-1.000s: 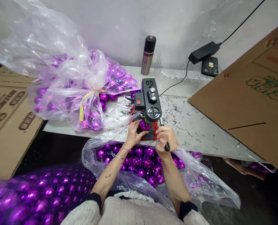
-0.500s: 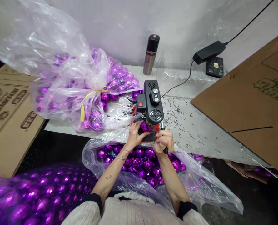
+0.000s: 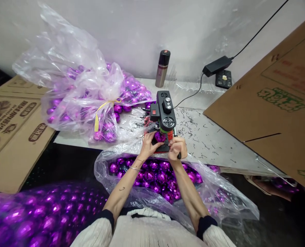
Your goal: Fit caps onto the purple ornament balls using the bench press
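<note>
Right hand (image 3: 177, 148) edged nearer, grip clamped on lever (image 3: 174, 132), left hand (image 3: 149, 144) grip pinching ball (image 3: 159, 136) alongside.

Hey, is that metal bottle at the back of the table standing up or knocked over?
Upright: the bottle stands on its base on the table near the wall, its dark cap on top.

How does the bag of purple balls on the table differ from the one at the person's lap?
The table bag is tied shut with yellow string and lies on the table; the lap bag gapes open below the table edge. Both are clear plastic holding shiny purple balls.
</note>
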Available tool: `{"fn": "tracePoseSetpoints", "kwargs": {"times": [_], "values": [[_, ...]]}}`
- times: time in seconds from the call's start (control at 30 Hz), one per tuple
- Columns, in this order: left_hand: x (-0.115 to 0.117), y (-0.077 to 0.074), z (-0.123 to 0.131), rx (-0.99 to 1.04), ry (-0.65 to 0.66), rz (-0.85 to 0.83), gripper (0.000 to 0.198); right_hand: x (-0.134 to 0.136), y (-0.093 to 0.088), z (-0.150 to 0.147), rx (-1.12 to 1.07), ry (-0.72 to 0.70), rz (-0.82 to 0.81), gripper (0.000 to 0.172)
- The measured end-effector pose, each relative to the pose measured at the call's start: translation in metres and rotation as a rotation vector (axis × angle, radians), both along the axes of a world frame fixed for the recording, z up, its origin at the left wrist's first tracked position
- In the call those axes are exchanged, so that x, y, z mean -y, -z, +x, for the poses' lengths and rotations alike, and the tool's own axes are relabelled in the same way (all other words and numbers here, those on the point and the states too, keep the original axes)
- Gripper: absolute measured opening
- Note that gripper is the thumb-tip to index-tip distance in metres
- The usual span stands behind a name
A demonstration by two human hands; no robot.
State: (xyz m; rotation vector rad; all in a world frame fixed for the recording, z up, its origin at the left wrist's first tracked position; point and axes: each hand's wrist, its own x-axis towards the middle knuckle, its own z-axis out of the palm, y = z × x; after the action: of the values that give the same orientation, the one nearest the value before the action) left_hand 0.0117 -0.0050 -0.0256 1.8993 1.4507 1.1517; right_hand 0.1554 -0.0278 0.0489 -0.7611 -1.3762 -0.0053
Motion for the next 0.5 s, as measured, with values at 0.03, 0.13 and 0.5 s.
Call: {"fn": "tracePoseSetpoints", "kwargs": {"times": [0.03,0.13,0.5], "values": [[-0.001,0.000,0.001,0.005,-0.001,0.000,0.063,0.002,-0.009,0.000,-0.001,0.017,-0.023,0.038],[0.002,-0.004,0.002,0.016,-0.010,0.019,0.062,0.007,-0.039,0.001,-0.009,0.038,-0.100,0.038],[0.144,0.015,-0.050,-0.301,0.300,-0.105,0.060,0.012,-0.039,0.001,-0.022,0.043,-0.125,0.041]]}}
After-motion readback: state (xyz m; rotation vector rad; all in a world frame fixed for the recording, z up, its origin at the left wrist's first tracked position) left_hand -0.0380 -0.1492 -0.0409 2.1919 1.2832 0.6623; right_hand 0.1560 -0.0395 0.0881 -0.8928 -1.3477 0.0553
